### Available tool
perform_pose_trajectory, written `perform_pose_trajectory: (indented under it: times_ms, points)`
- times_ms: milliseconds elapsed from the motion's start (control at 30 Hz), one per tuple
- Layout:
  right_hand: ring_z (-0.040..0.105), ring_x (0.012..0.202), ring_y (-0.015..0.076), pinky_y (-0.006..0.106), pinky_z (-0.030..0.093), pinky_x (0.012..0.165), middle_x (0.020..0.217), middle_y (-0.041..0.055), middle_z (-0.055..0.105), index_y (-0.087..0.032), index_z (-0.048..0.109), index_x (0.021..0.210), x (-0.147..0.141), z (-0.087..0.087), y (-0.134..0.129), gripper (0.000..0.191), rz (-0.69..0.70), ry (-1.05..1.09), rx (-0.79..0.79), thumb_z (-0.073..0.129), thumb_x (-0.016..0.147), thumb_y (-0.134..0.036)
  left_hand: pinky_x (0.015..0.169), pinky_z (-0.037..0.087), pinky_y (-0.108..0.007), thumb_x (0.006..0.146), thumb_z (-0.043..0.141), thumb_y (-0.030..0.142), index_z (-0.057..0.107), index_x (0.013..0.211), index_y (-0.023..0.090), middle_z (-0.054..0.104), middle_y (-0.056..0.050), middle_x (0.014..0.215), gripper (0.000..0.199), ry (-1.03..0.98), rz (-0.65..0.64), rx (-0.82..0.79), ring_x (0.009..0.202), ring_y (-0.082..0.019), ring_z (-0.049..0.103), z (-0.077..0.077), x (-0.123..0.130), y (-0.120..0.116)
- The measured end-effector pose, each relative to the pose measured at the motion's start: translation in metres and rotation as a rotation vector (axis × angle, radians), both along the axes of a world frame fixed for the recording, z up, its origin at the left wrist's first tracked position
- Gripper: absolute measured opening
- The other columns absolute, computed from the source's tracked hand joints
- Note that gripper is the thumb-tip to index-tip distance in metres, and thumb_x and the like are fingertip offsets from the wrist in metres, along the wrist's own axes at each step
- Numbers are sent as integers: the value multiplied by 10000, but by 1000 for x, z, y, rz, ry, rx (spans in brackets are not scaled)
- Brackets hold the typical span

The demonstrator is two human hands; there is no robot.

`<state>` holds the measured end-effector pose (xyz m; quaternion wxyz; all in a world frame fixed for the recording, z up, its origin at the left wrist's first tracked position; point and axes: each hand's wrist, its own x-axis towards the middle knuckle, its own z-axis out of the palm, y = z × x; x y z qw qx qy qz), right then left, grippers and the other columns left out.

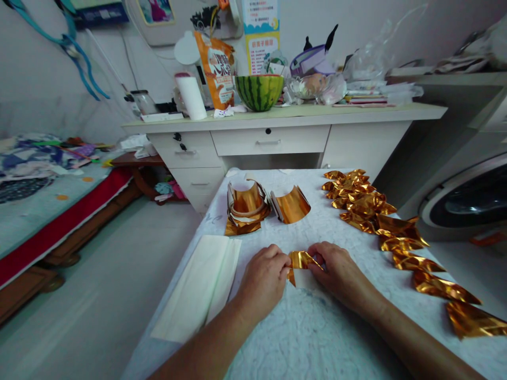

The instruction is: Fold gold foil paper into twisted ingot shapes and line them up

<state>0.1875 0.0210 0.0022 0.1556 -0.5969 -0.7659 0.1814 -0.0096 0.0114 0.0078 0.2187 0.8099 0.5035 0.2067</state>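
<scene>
Between my hands is a sheet of gold foil paper [300, 259], partly folded over, with a pale side showing below the shiny strip. My left hand [266, 274] pinches its left end, and my right hand [335, 269] grips the right end with fingers curled. Beyond them stand a curled stack of gold foil sheets [247, 203] and a smaller curved gold piece [293, 205]. Several folded gold foil shapes [412, 259] lie in a row along the right side of the table. Left of my left hand lies a folded pale paper stack [198, 287].
The table [277, 338] has a light quilted cover. Behind it a white desk [273, 138] carries a halved watermelon [259, 92], an orange snack bag [217, 71] and a white roll [190, 96]. A washing machine [467, 190] stands at right, a bed [51, 206] at left.
</scene>
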Motion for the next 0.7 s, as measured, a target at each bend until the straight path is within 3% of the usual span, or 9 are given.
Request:
perform_pose_trajectory:
  times_ms: [100, 367, 533, 700]
  points:
    - [562, 745, 200, 304, 370, 675, 773, 42, 633, -180, 619, 815, 0, 4, -3, 80, 9, 26, 13, 547, 793, -156, 803, 457, -307, 871, 539, 120, 643, 848, 188, 599, -25, 900, 126, 18, -6, 27, 897, -188, 560, 2, 0, -1]
    - [498, 575, 146, 263, 347, 552, 625, -23, 550, -213, 545, 775, 3, 4, -6, 161, -39, 368, -98, 460, 880, -300, 869, 468, -367, 828, 584, 102, 632, 988, 201, 592, -37, 991, 194, -43, 4, 85, 966, -215, 544, 0, 3, 0]
    - [462, 560, 124, 236, 340, 505, 651, -40, 528, -220, 510, 817, 3, -3, -4, 144, -146, 658, -138, 515, 859, -358, 904, 477, -372, 814, 583, 109, 579, 1099, 220, 552, -53, 1114, 306, -256, 114, 69, 1021, -212, 569, -5, 4, 2]
    - [438, 536, 98, 208, 313, 475, 650, -55, 529, -224, 468, 805, 2, -5, -3, 229, -174, 940, -244, 613, 810, -401, 794, 504, -311, 881, 518, 188, 536, 1090, 229, 589, -43, 1074, 214, -574, 188, -147, 941, -180, 606, -9, 4, 5]
